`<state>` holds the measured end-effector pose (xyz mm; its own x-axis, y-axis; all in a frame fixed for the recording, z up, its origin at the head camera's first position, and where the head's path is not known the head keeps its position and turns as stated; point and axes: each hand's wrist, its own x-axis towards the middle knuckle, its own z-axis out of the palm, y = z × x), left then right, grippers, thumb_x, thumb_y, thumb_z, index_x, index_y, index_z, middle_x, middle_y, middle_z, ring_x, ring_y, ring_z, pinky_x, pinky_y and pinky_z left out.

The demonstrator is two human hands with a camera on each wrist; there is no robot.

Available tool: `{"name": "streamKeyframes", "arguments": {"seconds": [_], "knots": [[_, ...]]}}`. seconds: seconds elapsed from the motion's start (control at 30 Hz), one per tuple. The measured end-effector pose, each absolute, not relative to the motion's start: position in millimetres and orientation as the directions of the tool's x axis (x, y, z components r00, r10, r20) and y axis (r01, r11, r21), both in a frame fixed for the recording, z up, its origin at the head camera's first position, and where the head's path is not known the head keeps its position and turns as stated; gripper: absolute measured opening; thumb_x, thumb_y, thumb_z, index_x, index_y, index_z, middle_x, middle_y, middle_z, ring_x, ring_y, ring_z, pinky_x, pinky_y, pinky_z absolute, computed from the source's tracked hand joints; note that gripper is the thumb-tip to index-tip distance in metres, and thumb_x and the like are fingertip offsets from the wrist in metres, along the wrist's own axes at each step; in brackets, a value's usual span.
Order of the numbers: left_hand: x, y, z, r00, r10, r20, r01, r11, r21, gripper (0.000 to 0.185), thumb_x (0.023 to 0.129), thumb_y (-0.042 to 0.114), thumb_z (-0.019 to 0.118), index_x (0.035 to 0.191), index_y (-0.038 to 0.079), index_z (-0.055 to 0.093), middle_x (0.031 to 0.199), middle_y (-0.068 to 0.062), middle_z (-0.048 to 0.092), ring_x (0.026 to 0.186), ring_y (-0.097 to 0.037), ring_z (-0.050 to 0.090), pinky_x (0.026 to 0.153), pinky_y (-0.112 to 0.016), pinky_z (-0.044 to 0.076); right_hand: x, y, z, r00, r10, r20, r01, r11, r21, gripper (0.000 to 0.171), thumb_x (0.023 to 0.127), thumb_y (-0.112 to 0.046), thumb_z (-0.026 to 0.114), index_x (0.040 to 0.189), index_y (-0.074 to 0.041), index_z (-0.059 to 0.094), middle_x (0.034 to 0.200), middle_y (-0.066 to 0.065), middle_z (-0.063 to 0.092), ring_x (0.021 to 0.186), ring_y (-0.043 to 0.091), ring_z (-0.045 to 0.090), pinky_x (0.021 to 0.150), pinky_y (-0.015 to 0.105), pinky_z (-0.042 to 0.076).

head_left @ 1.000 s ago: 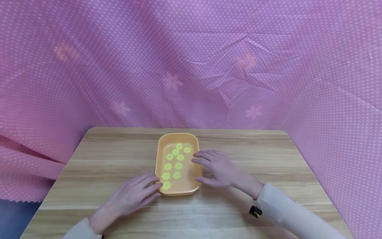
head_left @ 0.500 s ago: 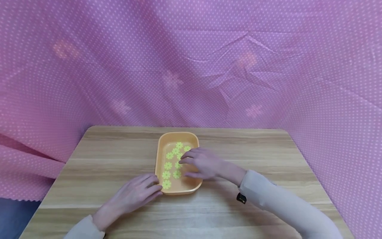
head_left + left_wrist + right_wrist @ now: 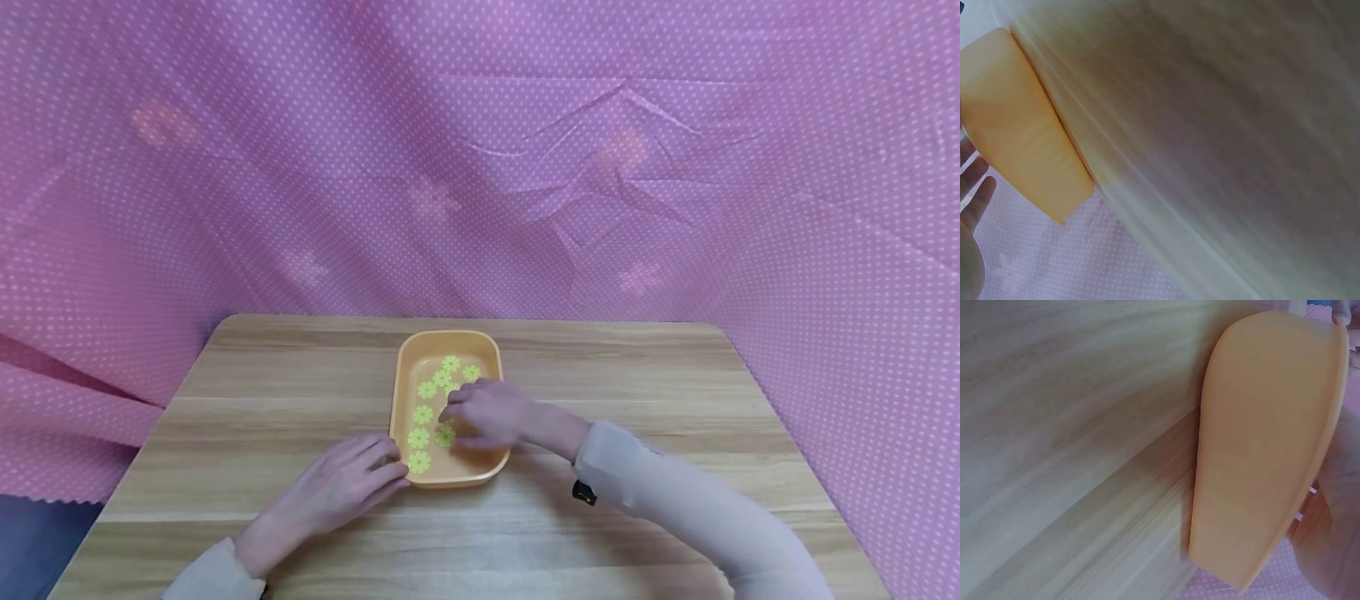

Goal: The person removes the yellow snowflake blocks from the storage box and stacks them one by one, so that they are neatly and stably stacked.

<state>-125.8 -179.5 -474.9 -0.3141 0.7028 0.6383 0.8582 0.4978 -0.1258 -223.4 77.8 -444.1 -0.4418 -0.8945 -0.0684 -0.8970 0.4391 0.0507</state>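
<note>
Two hands at orange tray [image 3: 405, 367]: left [image 3: 341, 487] relaxed beside it, right [image 3: 487, 414] curled inside, grip unclear.

Fingertips of right hand [image 3: 487, 414] hidden among green flower pieces [image 3: 420, 414] in orange tray [image 3: 402, 375]; pinching one or merely touching, cannot tell. Some pieces covered by that hand. Left wrist view: table [image 3: 1222, 125] blurred, tray [image 3: 1016, 137] cut at left edge, only fingertips [image 3: 975, 187] showing. Right wrist view: tray [image 3: 1260, 444] seen only from outside, contents hidden, hand [image 3: 1335, 512] cut at right edge.
</note>
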Motion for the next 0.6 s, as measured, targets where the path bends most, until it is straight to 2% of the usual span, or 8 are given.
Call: {"name": "streamKeyframes", "arguments": {"seconds": [0.27, 0.6], "knots": [[-126.4, -180.2, -474.6, -0.312, 0.709, 0.633, 0.860, 0.494, -0.129, 0.016, 0.090, 0.030, 0.064, 0.093, 0.016, 0.071, 0.095, 0.000, 0.065, 0.094, -0.019, 0.064, 0.087, -0.035, 0.057, -227.7, 69.8, -454.1, -0.438, -0.896, -0.071, -0.899, 0.435, 0.053, 0.038, 0.088, -0.052, 0.063, 0.119, -0.030, 0.065, 0.103, -0.012, 0.065, 0.097, 0.009, 0.061, 0.082, 0.028, 0.051], [-126.1, -181.0, -475.9, -0.308, 0.711, 0.632, 0.855, 0.498, -0.144, 0.017, 0.094, 0.031, 0.060, 0.092, 0.017, 0.070, 0.094, 0.001, 0.064, 0.093, -0.017, 0.063, 0.084, -0.033, 0.057, -227.6, 63.0, -457.0, -0.467, -0.877, -0.110, -0.881, 0.473, -0.030, 0.033, 0.085, -0.046, 0.069, 0.114, -0.030, 0.069, 0.091, -0.013, 0.060, 0.080, 0.004, 0.055, 0.075, 0.025, 0.048]]}}
